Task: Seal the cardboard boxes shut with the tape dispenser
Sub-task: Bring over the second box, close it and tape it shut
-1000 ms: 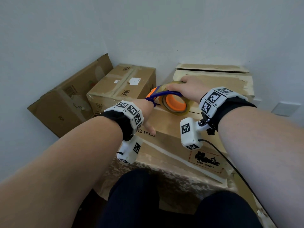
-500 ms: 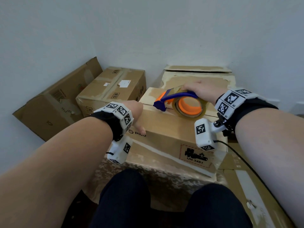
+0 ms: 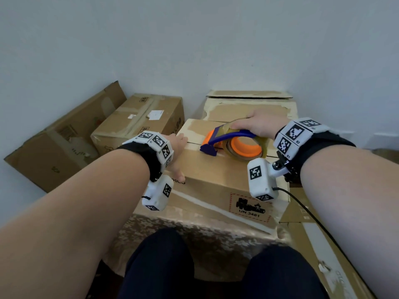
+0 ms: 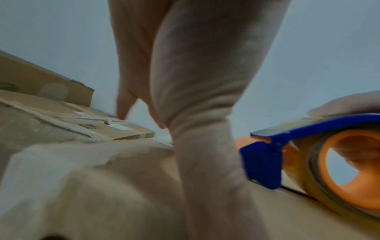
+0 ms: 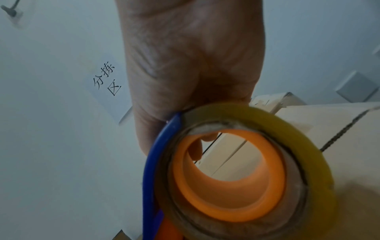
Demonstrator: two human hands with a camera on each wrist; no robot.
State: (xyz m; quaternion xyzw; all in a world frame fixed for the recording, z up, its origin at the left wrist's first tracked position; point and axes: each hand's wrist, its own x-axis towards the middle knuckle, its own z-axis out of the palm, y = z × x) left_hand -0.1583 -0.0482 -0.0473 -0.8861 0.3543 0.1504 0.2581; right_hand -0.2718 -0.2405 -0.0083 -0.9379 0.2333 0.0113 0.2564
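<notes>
A cardboard box [image 3: 216,186] with a UN 3481 label stands in front of me, its top flaps meeting in a seam. The tape dispenser [image 3: 235,145], with its blue frame, orange core and roll of clear tape, sits on that seam, blade end to the left. My right hand [image 3: 257,126] grips it from above, fingers curled over the roll [image 5: 298,138]. My left hand [image 3: 177,152] rests on the box's left corner, thumb down the front face, fingers straight [image 4: 195,81]. The dispenser's blue blade end [image 4: 263,162] lies just right of that thumb.
A taped box [image 3: 140,117] and a tilted box [image 3: 54,147] lie at the left by the wall. Another box [image 3: 248,104] stands behind. Flat cardboard [image 3: 323,244] lies at the right. The main box sits on a patterned cover [image 3: 194,244] just beyond my knees [image 3: 157,266].
The right hand has drawn the dispenser to the right along the seam, away from the left hand. The left hand has stayed on the box's left corner.
</notes>
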